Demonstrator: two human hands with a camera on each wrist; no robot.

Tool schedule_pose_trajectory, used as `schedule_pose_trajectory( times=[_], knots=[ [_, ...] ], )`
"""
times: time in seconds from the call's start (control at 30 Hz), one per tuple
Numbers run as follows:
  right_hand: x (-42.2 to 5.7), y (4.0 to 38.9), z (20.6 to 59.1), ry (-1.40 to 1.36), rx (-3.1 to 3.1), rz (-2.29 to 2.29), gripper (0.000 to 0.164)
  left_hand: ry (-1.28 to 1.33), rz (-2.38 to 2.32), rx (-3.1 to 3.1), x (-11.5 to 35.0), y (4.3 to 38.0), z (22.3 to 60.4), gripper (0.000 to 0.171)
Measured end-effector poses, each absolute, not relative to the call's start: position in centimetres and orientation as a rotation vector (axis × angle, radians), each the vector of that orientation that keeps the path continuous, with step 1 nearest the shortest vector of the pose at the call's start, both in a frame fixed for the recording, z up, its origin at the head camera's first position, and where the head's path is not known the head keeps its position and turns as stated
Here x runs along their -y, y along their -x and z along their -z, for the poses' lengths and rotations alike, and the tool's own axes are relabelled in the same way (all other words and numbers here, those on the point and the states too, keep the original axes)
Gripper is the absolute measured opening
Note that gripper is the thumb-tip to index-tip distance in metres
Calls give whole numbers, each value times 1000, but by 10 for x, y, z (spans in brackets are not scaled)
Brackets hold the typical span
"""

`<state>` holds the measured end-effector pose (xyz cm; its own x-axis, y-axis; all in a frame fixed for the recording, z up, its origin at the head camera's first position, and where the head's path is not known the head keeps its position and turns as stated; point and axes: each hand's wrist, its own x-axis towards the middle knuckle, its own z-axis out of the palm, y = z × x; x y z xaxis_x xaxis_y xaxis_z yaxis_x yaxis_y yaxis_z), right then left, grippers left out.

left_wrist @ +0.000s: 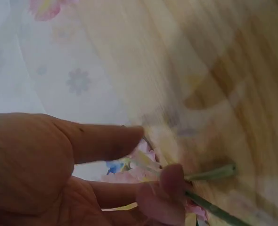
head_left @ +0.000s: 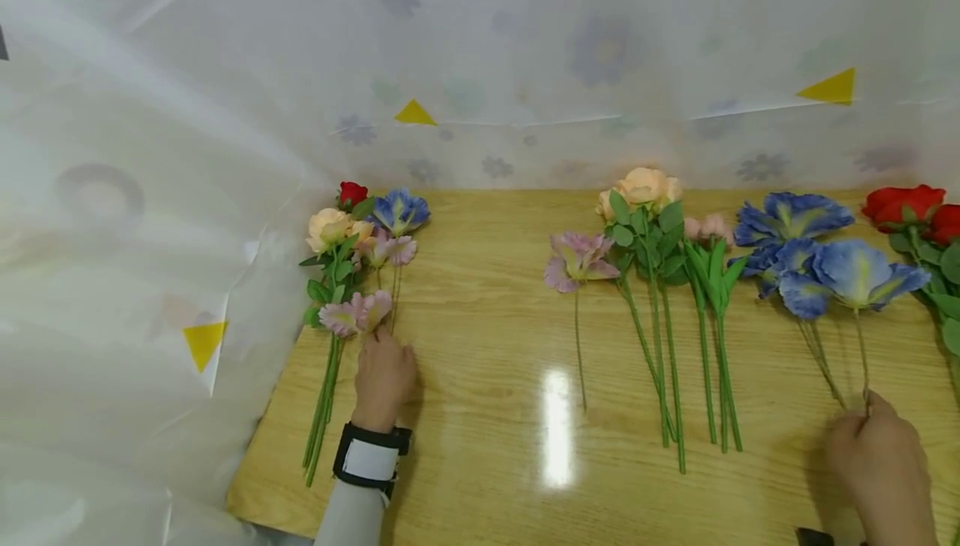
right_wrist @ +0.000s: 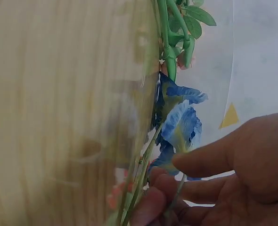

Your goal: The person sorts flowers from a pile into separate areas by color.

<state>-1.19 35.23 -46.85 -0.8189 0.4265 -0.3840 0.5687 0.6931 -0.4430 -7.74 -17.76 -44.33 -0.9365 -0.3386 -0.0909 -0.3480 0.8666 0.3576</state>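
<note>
My left hand (head_left: 384, 379) is at the table's left side, just below a pale purple flower (head_left: 357, 313) on a bunch of mixed flowers. In the left wrist view, its thumb and fingers are apart, with pink petals (left_wrist: 148, 153) behind the gap and a green stem (left_wrist: 214, 207) beside the fingertips. At the right, my right hand (head_left: 881, 463) pinches the thin stem of a blue flower (head_left: 855, 273); the right wrist view shows this bloom (right_wrist: 182, 125) above the thumb. More blue flowers (head_left: 793, 217) lie behind it, their stems beside the hand.
The left bunch includes peach roses (head_left: 330, 229), a red rose (head_left: 352, 194) and a blue flower (head_left: 400, 211). Across the middle lie a purple flower (head_left: 577, 261), peach roses (head_left: 645, 186) and pink tulips (head_left: 712, 229). Red roses (head_left: 903, 206) are far right. A patterned sheet (head_left: 517, 46) borders the table (head_left: 480, 446).
</note>
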Motion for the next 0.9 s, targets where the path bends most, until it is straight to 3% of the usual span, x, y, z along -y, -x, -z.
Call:
schedule_pose_trajectory(
  times=[0.23, 0.43, 0.73, 0.9],
  knots=[
    [-351, 10, 475, -745, -2674, 802, 61, 569, -472, -3071, 185, 76, 444, 19],
    [-348, 12, 474, -782, -2629, 820, 62, 530, -576, -3039, 187, 76, 441, 17],
    [-336, 10, 465, -936, -2626, 838, 65, 432, -1154, -2973, 181, 76, 437, 15],
    [-326, 9, 460, -985, -2696, 941, 58, 315, -1654, -2765, 168, 74, 429, 16]
  ],
)
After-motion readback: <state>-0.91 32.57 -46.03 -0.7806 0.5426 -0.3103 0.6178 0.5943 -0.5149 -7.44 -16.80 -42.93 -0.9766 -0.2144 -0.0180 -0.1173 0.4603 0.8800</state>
